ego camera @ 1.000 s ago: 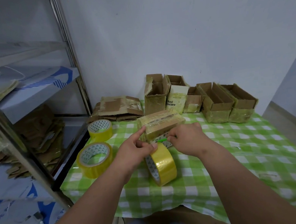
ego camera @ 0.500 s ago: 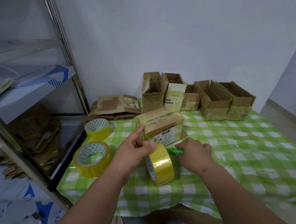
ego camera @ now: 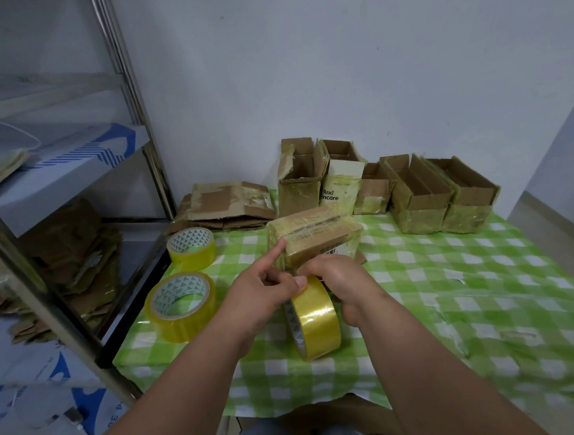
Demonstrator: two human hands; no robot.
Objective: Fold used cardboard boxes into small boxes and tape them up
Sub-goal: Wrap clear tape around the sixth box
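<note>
Here you are pinching the upright tape roll point(ego camera: 313, 320) in your left hand point(ego camera: 261, 291) while your right hand point(ego camera: 341, 281) is clenching beside the small box point(ego camera: 313, 237), probably light but slick, sitting at twelve o'clock on the tabletop point(ego camera: 451, 291); grip its stiff edges.

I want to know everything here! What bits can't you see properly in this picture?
All in the head view:
- Box: its near, lower side is hidden by both hands.
- Right hand: fingers curl out of sight, so whether it holds anything is unclear.
- Label on the white box: the first letters are cut off by the next carton.
- Shelf contents: blurred, cut by the left edge.
</note>
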